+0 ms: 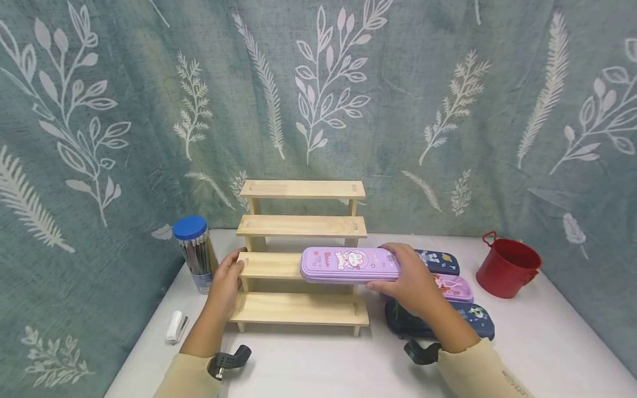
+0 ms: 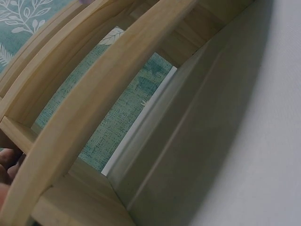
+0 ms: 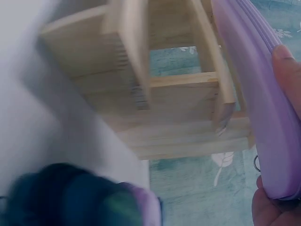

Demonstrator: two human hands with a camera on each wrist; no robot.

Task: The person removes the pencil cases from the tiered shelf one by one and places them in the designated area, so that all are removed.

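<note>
A light wooden tiered shelf (image 1: 298,309) stands on the white table. My left hand (image 1: 226,282) grips the left end of its second tier from the bottom; in the left wrist view the fingertips (image 2: 8,165) show at the shelf's edge. My right hand (image 1: 410,279) holds a purple zip pencil case (image 1: 365,273) by its right end, in front of the shelf's right half. In the right wrist view the purple case (image 3: 263,103) hangs beside the tiers, thumb and fingers on either side of it.
Right of the shelf lie a dark blue case (image 1: 440,262), a pink-purple case (image 1: 455,287) and a navy case (image 1: 478,320), partly behind my right arm. A red bucket (image 1: 505,271) stands farther right. On the left are a blue-lidded pencil jar (image 1: 191,249) and a white stapler (image 1: 176,327).
</note>
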